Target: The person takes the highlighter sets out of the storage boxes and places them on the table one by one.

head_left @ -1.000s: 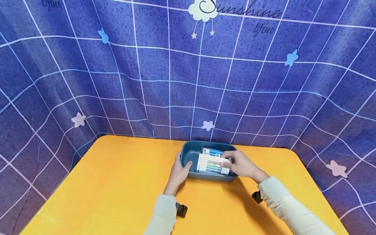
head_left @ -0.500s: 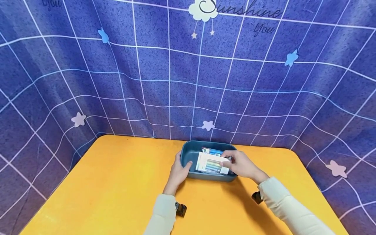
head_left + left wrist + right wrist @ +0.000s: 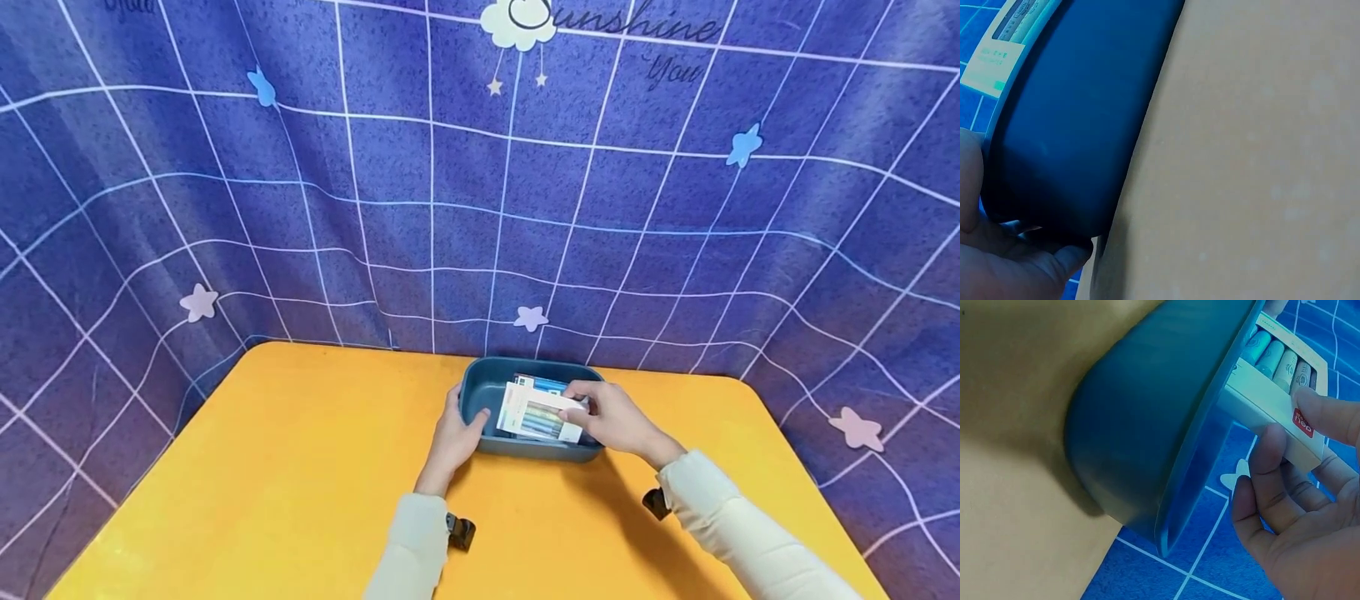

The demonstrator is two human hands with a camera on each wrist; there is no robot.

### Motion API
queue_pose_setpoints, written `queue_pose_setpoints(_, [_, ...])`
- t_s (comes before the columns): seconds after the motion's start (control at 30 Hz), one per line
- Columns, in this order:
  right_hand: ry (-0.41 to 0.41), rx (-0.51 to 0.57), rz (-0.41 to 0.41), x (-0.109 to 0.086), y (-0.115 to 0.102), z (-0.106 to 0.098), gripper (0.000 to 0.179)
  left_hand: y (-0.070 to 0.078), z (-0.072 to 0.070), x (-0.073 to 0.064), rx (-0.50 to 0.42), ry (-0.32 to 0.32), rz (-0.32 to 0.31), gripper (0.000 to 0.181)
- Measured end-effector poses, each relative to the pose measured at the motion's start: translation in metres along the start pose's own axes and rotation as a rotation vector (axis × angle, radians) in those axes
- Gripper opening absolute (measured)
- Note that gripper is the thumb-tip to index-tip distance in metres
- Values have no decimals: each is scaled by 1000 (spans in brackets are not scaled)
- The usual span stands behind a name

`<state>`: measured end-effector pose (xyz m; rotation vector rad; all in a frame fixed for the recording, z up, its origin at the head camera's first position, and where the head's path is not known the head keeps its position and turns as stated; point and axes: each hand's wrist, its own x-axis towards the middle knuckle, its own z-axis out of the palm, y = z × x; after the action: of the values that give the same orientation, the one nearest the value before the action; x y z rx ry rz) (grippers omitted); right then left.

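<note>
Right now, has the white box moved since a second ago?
Yes, slightly: in the head view, the white box shifted up, toward the table's far edge.

- The white box (image 3: 534, 412) hides part of the blue pack (image 3: 549, 385) from me.
- I get the left hand (image 3: 1010, 265) cropped in the left wrist view.

- Right hand (image 3: 1310, 519): pinches white box (image 3: 1263, 412) beside red label (image 3: 1303, 422).
- Sticks (image 3: 1285, 369): visible through box's window.
- Blue bin (image 3: 1135, 419): on tabletop (image 3: 1010, 519), its rim partly hiding box.
</note>
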<state>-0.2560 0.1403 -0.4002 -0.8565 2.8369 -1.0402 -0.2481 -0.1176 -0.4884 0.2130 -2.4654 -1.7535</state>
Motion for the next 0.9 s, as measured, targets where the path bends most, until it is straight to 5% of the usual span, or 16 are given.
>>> queue_pose_setpoints(0.9, [48, -8, -20, -6, -16, -7, 6, 3, -2, -2, 6, -20, -6, 70])
